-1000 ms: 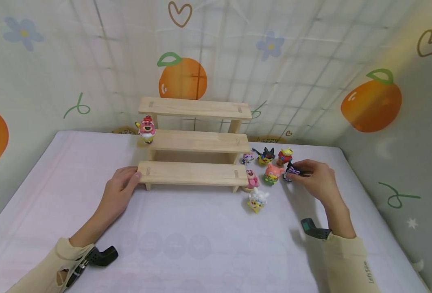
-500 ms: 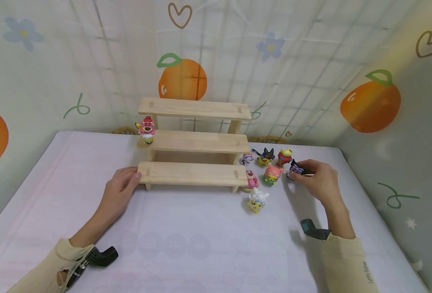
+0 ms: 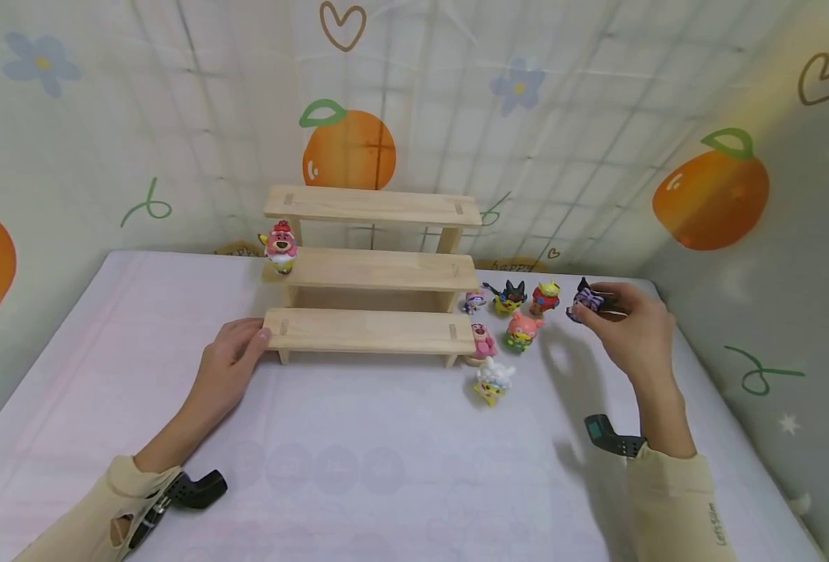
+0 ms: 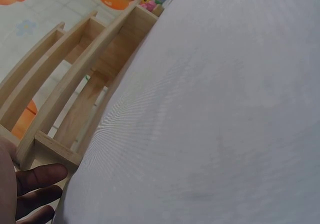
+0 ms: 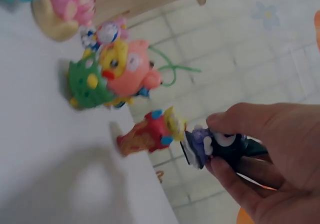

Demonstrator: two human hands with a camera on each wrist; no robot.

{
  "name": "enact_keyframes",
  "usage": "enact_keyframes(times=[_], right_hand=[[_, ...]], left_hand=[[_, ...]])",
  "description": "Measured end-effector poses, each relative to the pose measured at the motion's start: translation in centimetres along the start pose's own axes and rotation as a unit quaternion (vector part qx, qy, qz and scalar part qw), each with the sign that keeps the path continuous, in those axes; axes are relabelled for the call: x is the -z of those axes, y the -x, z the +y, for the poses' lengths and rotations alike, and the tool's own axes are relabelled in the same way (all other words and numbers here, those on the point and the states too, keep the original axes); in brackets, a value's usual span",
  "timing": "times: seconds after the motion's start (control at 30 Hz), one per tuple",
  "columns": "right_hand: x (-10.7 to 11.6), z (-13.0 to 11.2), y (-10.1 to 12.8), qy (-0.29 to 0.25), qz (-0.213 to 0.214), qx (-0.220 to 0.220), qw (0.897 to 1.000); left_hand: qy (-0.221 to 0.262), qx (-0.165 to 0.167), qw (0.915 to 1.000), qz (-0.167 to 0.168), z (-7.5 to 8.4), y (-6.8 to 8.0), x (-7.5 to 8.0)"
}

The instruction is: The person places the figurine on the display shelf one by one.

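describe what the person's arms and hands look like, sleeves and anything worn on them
The left hand and right hand are ungloved. The arms are in a long beige fabric left sleeve, with a gap near its cuff, and a matching beige right sleeve with small dark lettering. Each wrist has a dark angular device: left device, right device.

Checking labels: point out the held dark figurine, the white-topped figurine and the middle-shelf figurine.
Held dark figurine (image 3: 586,299): head view, on its purple front.
White-topped figurine (image 3: 494,377): head view, on its white top.
Middle-shelf figurine (image 3: 281,246): head view, on its pink face.
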State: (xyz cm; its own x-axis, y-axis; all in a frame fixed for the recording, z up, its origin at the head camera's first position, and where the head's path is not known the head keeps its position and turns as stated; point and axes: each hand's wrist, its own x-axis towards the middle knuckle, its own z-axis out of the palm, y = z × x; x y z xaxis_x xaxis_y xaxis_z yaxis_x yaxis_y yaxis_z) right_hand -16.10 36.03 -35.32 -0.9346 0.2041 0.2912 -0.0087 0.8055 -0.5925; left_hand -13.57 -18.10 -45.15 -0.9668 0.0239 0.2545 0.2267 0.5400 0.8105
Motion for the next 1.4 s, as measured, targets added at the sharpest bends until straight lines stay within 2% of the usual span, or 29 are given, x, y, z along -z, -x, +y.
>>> enact_keyframes(times=[0.27, 0.5, 0.67, 1.03, 1.4], right_hand=[[0.2, -3.0, 0.3, -0.003, 0.009, -0.016, 1.0], [-0.5, -4.8, 0.7, -0.032, 0.019, 0.023, 0.999], [-1.0, -6.0, 0.7, -0.028, 0.019, 0.03, 0.999], [-2.1, -8.7, 0.9, -0.056, -0.002, 0.047, 0.997], [-4.4, -11.3, 0.0, -0.111, -0.012, 0.107, 0.988]], left_hand=[[0.004, -0.002, 1.0, 0.001, -0.2, -0.1, -0.1], [0.004, 0.001, 1.0, 0.0, -0.3, 0.0, -0.1], [0.003, 0.001, 1.0, 0.0, -0.2, 0.0, -0.1], [-0.011, -0.005, 0.9999, 0.006, -0.2, -0.1, 0.1], [-0.006, -0.005, 0.9999, 0.01, -0.5, -0.1, -0.1]])
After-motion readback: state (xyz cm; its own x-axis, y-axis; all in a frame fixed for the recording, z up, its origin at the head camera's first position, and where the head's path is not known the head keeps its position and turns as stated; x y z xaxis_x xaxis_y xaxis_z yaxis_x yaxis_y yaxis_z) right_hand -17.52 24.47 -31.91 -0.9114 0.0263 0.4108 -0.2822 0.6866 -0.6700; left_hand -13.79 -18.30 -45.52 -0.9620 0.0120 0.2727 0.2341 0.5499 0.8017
